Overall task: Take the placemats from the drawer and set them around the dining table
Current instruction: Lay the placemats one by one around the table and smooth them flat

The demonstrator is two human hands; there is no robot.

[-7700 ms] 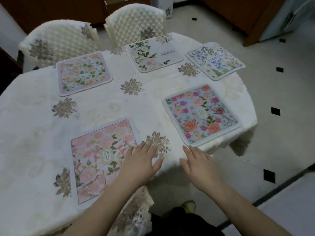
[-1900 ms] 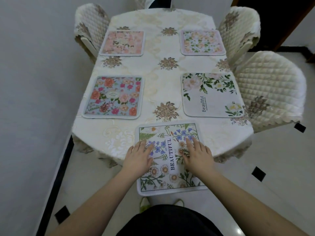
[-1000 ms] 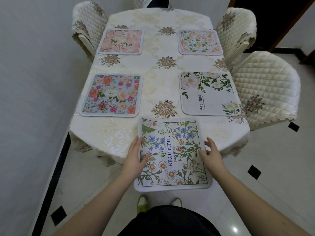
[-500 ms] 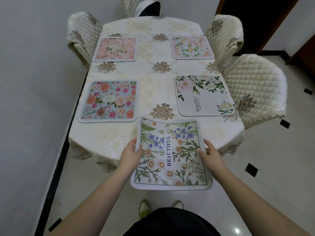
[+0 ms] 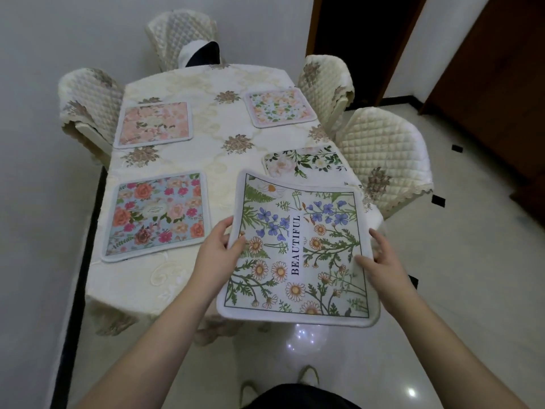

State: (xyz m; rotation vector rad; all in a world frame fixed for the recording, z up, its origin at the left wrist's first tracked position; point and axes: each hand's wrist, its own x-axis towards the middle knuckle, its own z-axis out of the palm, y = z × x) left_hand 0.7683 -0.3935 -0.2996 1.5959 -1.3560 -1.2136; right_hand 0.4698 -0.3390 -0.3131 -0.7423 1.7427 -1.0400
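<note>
both hands, left hand [image 5: 216, 255] and right hand [image 5: 380, 261], are gripping the "beautiful" mat [image 5: 298, 249] by its sides, fingers curled on the edges, holding it lifted above the near end of the surface [image 5: 132, 278]. i think it is needing to be laid flat there. four mats are lying beyond.

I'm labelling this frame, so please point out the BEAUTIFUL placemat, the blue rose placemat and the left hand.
BEAUTIFUL placemat [image 5: 298, 249]: head view, on its printed word.
Blue rose placemat [image 5: 156, 215]: head view, on its middle.
Left hand [image 5: 216, 255]: head view, on its back.
</note>
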